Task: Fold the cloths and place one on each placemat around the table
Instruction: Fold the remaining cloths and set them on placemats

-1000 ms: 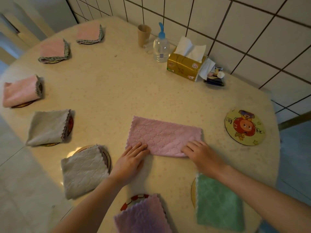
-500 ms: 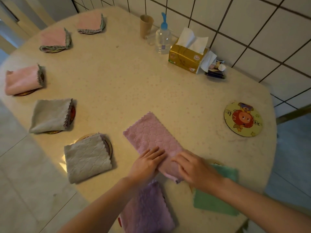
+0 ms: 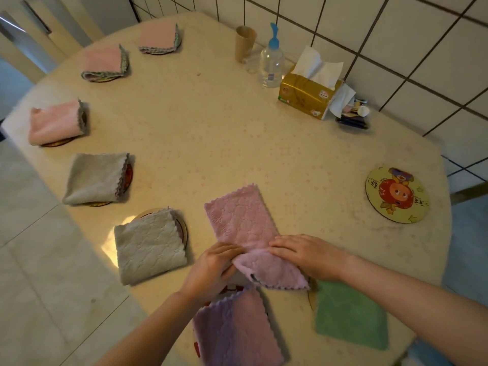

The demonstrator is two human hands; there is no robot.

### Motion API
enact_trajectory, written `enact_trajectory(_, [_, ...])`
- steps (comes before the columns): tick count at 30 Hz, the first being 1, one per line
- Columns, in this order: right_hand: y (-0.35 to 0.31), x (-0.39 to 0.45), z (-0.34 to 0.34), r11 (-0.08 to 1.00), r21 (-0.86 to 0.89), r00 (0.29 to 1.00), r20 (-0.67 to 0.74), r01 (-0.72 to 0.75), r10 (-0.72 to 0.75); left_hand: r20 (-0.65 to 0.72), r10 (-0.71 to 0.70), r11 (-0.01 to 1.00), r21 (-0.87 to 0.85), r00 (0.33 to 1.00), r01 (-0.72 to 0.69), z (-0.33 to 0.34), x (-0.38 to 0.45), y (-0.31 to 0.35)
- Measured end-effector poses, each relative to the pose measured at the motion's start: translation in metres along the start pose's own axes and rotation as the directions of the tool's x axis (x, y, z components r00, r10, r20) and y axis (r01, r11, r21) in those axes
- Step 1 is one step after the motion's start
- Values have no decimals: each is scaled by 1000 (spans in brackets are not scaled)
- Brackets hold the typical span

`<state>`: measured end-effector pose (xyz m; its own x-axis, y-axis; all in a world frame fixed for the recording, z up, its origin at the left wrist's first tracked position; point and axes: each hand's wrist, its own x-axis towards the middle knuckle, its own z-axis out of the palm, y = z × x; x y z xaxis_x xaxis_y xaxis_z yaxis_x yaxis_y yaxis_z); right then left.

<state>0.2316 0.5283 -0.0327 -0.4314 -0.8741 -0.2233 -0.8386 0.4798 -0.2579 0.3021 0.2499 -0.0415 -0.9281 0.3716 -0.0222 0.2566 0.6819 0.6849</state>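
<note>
Head view: the pink cloth [image 3: 241,223] lies on the surface [image 3: 211,133] near its front edge. The left hand [image 3: 211,269] has its grip pinched on the cloth's near fold, while the right hand [image 3: 307,253] presses flat, fingers extended, beside it.

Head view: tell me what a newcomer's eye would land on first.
First, the two hands at the near edge, the left hand and right hand, working a fold into the pink cloth. Next, the ring of folded cloths sitting on round placemats along the left side of the table. Last, the one bare placemat at the right, printed with a bright cartoon figure.
</note>
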Motion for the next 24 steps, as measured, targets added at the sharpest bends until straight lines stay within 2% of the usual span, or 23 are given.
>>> enact_trajectory(2, [2,5,0,996,87,1000,-15,-8,10,-12,-54,998,-23,998,54,-2,-6,-2])
enact_trajectory(3, [3,8,-3,982,183,999,-15,-37,40,-13,-88,995,-44,996,87,-2,-8,-2])
enact_trajectory(6, [6,22,-18,863,466,974,-12,-195,226,-69,-289,945,-181,955,273,-1,-9,0])
enact_trajectory(9, [10,47,-30,712,641,893,-90,-287,441,-126,-570,768,-433,812,471,0,2,-2])
enact_trajectory(11, [12,67,-32,580,720,799,-61,-380,599,-124,-709,607,-609,695,511,-2,12,-2])
enact_trajectory(13, [15,84,-26,508,691,723,30,-514,691,-83,-801,471,-697,592,540,-6,22,0])
enact_trajectory(15, [16,92,-17,496,629,684,80,-599,725,-44,-847,395,-720,530,571,-7,28,-2])
enact_trajectory(17, [16,95,-14,491,603,661,82,-629,745,-46,-855,399,-696,517,597,-4,29,-7])
enact_trajectory(20, [12,95,-16,525,566,664,54,-636,746,-79,-835,463,-636,545,617,0,24,-10])
enact_trajectory(22, [9,96,-18,562,544,682,27,-623,731,-75,-822,456,-680,565,573,1,20,-6])
enact_trajectory(24, [9,98,-19,571,530,680,16,-627,733,-80,-827,437,-715,556,546,1,18,-1])
